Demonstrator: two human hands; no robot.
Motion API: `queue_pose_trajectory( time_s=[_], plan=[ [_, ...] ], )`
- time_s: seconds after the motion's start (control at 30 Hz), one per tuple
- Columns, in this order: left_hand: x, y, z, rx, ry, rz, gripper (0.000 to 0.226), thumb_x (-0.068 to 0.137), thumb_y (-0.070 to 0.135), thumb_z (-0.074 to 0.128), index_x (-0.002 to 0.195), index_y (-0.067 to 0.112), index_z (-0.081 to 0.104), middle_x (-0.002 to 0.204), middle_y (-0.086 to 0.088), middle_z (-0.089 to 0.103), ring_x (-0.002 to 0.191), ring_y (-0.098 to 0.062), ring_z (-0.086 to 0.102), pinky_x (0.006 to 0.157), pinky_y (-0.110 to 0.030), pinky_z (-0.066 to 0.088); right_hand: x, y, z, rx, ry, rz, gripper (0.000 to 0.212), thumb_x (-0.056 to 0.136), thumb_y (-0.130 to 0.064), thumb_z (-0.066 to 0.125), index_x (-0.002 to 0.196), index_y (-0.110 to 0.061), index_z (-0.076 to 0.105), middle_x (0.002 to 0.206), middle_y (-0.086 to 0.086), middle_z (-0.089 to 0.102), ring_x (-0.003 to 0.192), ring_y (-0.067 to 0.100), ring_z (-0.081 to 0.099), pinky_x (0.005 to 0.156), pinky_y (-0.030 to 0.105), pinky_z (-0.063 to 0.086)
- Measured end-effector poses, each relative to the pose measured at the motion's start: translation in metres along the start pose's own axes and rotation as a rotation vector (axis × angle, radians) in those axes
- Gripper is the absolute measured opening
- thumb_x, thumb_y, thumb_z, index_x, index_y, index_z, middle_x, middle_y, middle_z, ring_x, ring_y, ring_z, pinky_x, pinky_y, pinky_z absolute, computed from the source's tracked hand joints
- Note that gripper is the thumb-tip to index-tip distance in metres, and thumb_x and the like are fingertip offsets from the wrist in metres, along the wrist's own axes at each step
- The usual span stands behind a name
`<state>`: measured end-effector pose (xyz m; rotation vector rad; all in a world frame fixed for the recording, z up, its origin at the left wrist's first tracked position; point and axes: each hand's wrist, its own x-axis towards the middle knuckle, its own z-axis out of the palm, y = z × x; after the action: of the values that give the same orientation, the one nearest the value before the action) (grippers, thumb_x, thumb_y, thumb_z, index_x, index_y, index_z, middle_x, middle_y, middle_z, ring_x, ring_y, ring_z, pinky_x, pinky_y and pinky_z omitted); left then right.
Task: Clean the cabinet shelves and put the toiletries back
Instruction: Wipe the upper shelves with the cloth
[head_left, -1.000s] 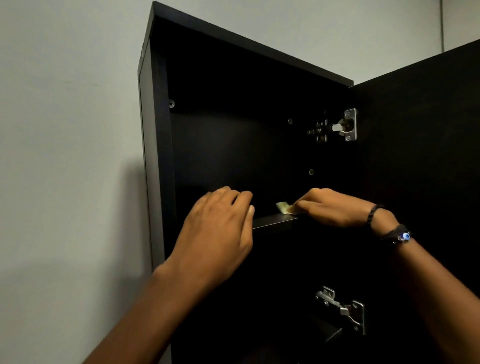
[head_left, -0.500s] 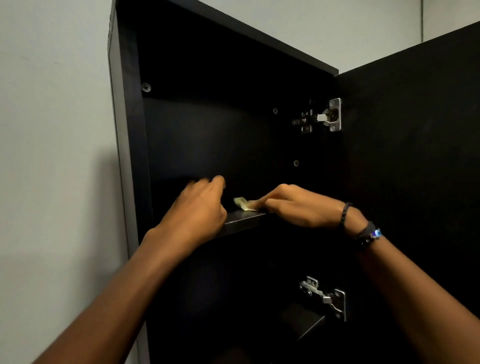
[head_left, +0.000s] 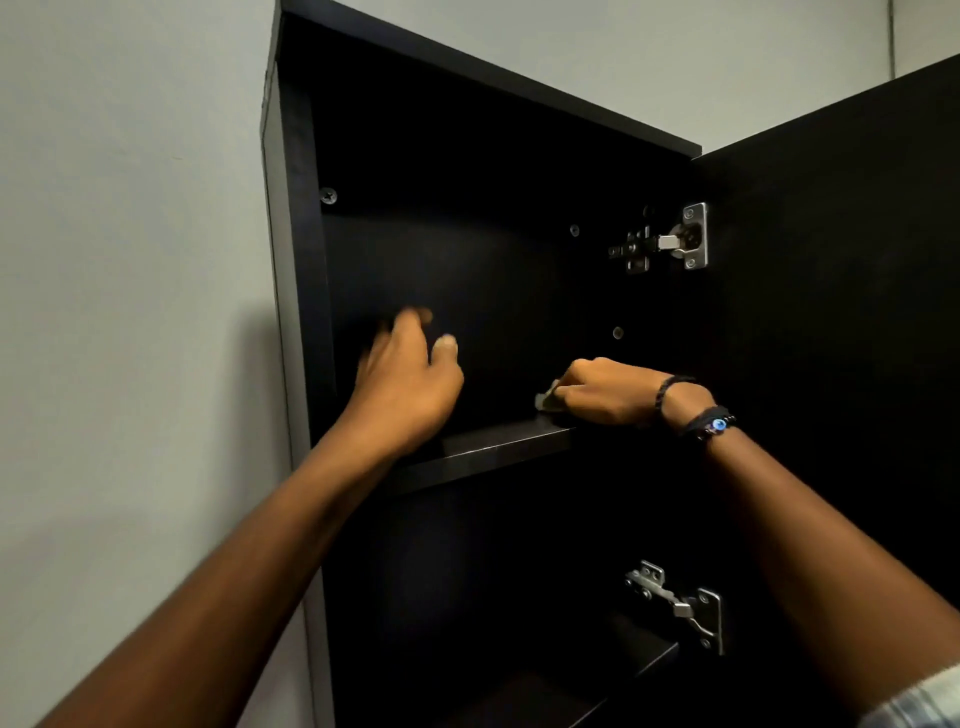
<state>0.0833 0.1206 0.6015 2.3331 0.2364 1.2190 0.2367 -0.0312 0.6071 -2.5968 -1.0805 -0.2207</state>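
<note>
- The pale wall (head_left: 130, 260) fills the left side of the view and runs on above the cabinet.
- The black cabinet (head_left: 467, 57) is mounted against it and is seen from below, its inside very dark.
- Its door (head_left: 831, 312) stands swung open on the right.
- The upper shelf (head_left: 498, 447) crosses the cabinet at mid height, and its front edge catches a little light. A lower shelf (head_left: 639, 654) shows near the bottom right.
- The left hand (head_left: 410, 379) is raised over the left end of the upper shelf, apart from the board. It is blurred, with fingers loosely bent and grasping nothing.
- The right hand (head_left: 602, 392) lies on the upper shelf toward its right end, back from the front edge. Its knuckles are up and its fingers are clenched down on the cloth.
- A bright metal upper hinge (head_left: 670, 241) and lower hinge (head_left: 680, 605) join the door to the cabinet's right side.
- A pale checked sleeve (head_left: 930, 696) shows at the bottom right corner of the view.
- The right wrist wears a black beaded band (head_left: 665, 389) and a cord bracelet (head_left: 711, 423) with a blue bead.
- The small pale cloth (head_left: 548, 401) is pressed to the upper shelf under the right fingertips, and only a corner of it shows to the left of them.
- A screw head (head_left: 328, 196) sits high on the cabinet's left inner wall.
</note>
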Motion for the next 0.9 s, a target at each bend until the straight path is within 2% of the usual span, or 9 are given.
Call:
queue_pose_trajectory(
  time_s=[0.07,0.13,0.27,0.37,0.47,0.57,0.67,0.8,0.9],
  plan=[
    [0.0,0.011,-0.013,-0.1,0.037,-0.058,0.047,0.097,0.039,0.04,0.138,0.016,0.034,0.139,-0.009,0.042,0.126,-0.026,0.041,0.107,-0.045,0.035,-0.01,-0.003,-0.001,0.121,-0.06,-0.091,0.033,0.098,-0.033,0.041,0.111,-0.018,0.068,0.116,0.002,0.065,0.104,0.017,0.061,0.095,0.032,0.048],
    [0.001,0.024,-0.028,-0.14,0.047,-0.07,0.049,0.098,0.042,0.038,0.139,0.017,0.031,0.14,-0.008,0.04,0.126,-0.025,0.04,0.106,-0.041,0.034,-0.019,0.005,-0.008,0.184,-0.053,-0.08,0.033,0.099,-0.029,0.04,0.115,-0.019,0.067,0.12,0.003,0.064,0.11,0.019,0.059,0.101,0.035,0.044],
    [-0.008,0.039,-0.051,0.16,-0.001,0.206,0.043,0.099,0.034,0.037,0.138,0.018,0.033,0.139,-0.006,0.041,0.123,-0.02,0.043,0.094,-0.028,0.034,-0.012,0.004,-0.005,0.061,0.043,0.017,0.034,0.096,-0.033,0.045,0.108,-0.01,0.067,0.107,0.016,0.066,0.087,0.024,0.061,0.073,0.032,0.047],
    [-0.015,0.041,-0.058,0.418,-0.051,0.411,0.037,0.098,0.022,0.039,0.135,0.018,0.039,0.126,-0.004,0.05,0.11,-0.016,0.049,0.087,-0.025,0.036,-0.008,-0.036,0.01,0.004,0.058,-0.111,0.034,0.095,-0.033,0.044,0.104,-0.011,0.068,0.104,0.011,0.068,0.092,0.025,0.064,0.082,0.038,0.052],
    [-0.014,0.042,-0.06,0.553,-0.145,0.397,0.04,0.093,0.014,0.042,0.133,0.018,0.039,0.114,-0.003,0.053,0.101,-0.018,0.051,0.082,-0.029,0.04,-0.013,-0.084,0.024,0.114,0.033,-0.391,0.032,0.094,-0.024,0.042,0.104,-0.006,0.066,0.105,0.013,0.069,0.096,0.026,0.065,0.088,0.042,0.052],
    [-0.012,0.044,-0.056,0.622,-0.188,0.385,0.044,0.09,0.013,0.042,0.134,0.017,0.039,0.116,-0.005,0.053,0.104,-0.021,0.052,0.086,-0.033,0.043,-0.025,-0.118,0.035,0.086,0.099,-0.674,0.028,0.091,-0.002,0.042,0.065,-0.007,0.051,0.064,-0.004,0.052,0.056,0.009,0.048,0.058,0.023,0.047],
    [-0.012,0.045,-0.052,0.648,-0.183,0.396,0.045,0.092,0.016,0.041,0.137,0.021,0.035,0.123,-0.004,0.052,0.109,-0.021,0.052,0.093,-0.039,0.044,-0.046,-0.13,0.036,0.029,0.093,-0.762,0.033,0.094,0.002,0.041,0.065,-0.011,0.05,0.063,-0.007,0.04,0.053,0.008,0.035,0.053,0.019,0.034],
    [-0.017,0.035,-0.045,0.681,-0.176,0.416,0.045,0.092,0.021,0.041,0.136,0.024,0.034,0.123,-0.002,0.053,0.109,-0.02,0.051,0.095,-0.042,0.043,-0.072,-0.093,0.027,0.218,0.09,-0.577,0.028,0.092,-0.024,0.044,0.069,-0.013,0.056,0.066,-0.001,0.058,0.053,0.006,0.048,0.048,0.017,0.04],
    [-0.019,0.024,-0.034,0.688,-0.206,0.444,0.04,0.095,0.026,0.041,0.134,0.025,0.035,0.121,0.0,0.053,0.106,-0.017,0.051,0.09,-0.035,0.044,-0.075,-0.049,0.016,0.127,0.17,-0.415,0.036,0.088,-0.033,0.038,0.099,-0.014,0.067,0.091,0.007,0.072,0.081,0.016,0.066,0.077,0.034,0.055]
  ],
)
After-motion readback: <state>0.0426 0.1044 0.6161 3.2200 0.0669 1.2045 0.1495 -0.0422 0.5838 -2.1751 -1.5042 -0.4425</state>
